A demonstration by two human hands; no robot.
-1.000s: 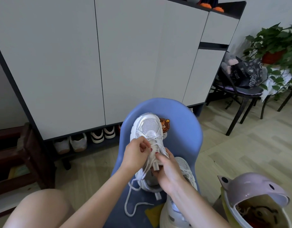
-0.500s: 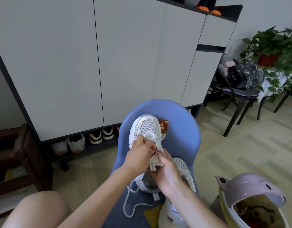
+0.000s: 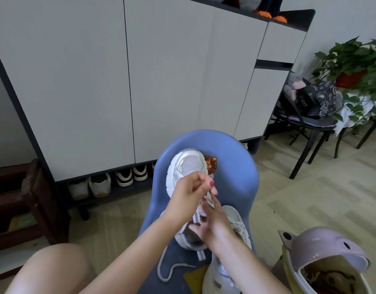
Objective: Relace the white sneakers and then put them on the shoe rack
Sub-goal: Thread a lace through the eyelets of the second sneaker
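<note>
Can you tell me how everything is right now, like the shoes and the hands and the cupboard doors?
White sneaker: on the blue chair, toe away from the person, lacing unfinished.
Shoelace: loose end trailing on the seat.
Second sneaker: lying behind the right arm.
Left hand: pinching the lace above the shoe.
Right hand: holding the shoe's opening.
Cabinet doors: closed.
Pink bin: lid up, open.
</note>
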